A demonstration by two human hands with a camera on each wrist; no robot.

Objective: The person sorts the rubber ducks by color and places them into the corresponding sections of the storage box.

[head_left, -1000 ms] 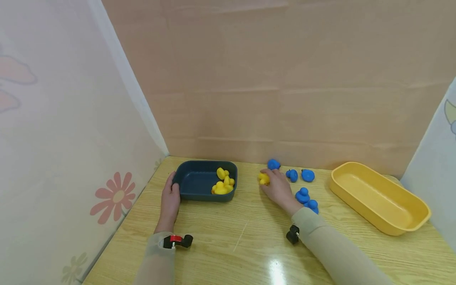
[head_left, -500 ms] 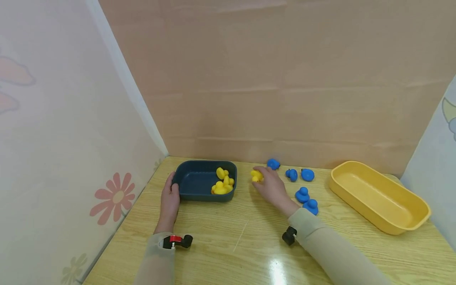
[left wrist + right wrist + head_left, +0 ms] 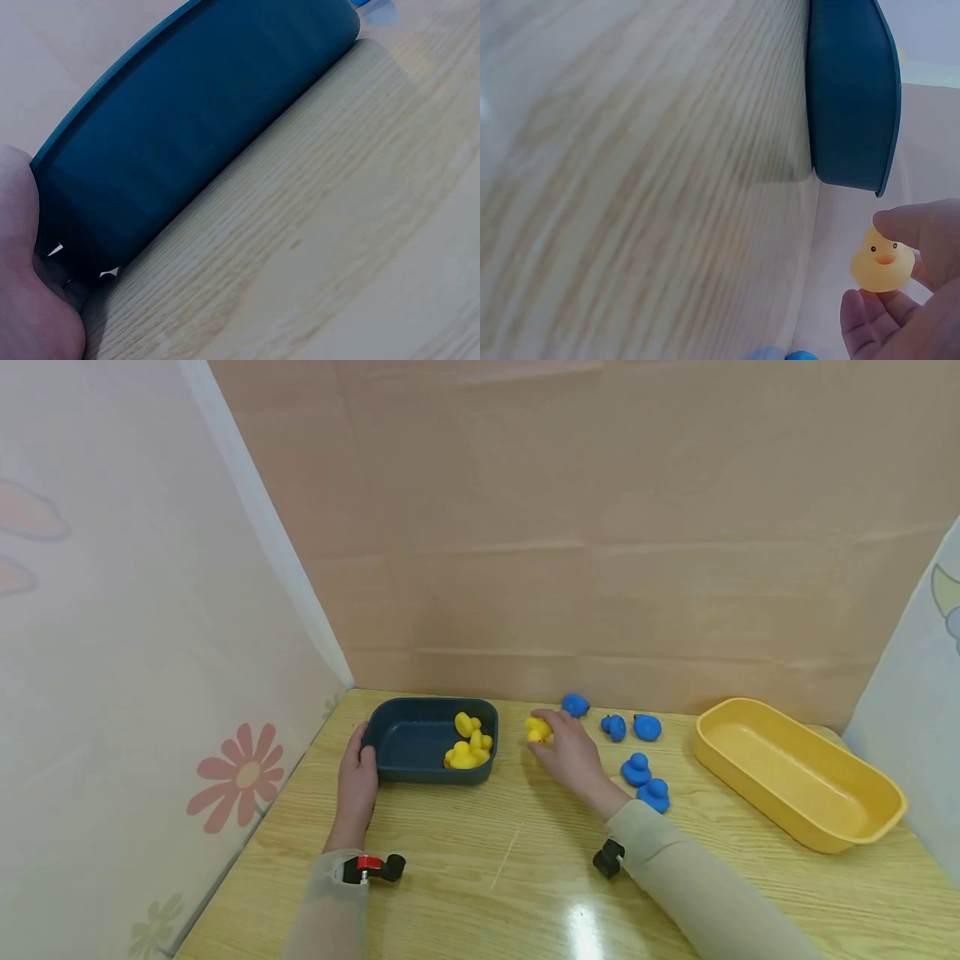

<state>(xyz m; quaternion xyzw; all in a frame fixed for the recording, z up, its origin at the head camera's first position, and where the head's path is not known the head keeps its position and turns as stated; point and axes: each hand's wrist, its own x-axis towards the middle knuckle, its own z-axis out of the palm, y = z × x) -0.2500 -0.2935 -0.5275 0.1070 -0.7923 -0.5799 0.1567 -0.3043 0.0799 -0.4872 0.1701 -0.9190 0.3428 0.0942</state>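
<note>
My left hand (image 3: 358, 781) grips the left end of a dark teal basin (image 3: 431, 775), thumb at its near corner. In the left wrist view the hand (image 3: 34, 292) is at one end of the basin's long wall (image 3: 180, 127). Several yellow rubber ducks (image 3: 465, 757) lie in the basin's right side. My right hand (image 3: 570, 753) pinches another yellow rubber duck (image 3: 536, 728) between thumb and fingers, just right of the basin. The right wrist view shows this duck (image 3: 883, 262) with its orange beak towards the camera, held by the hand (image 3: 922, 285) beside the basin wall (image 3: 855, 97).
Several blue rubber ducks (image 3: 637, 768) are scattered on the wooden table (image 3: 450, 877) right of and behind my right hand. A yellow oblong basin (image 3: 798, 789) stands at the far right. A brown paper-covered wall (image 3: 480, 568) closes off the back, a flowered white wall (image 3: 187, 652) the left.
My right hand has moved left towards the dark teal basin with the yellow duck, away from the blue ducks. The left hand and the basin have stayed in place.
</note>
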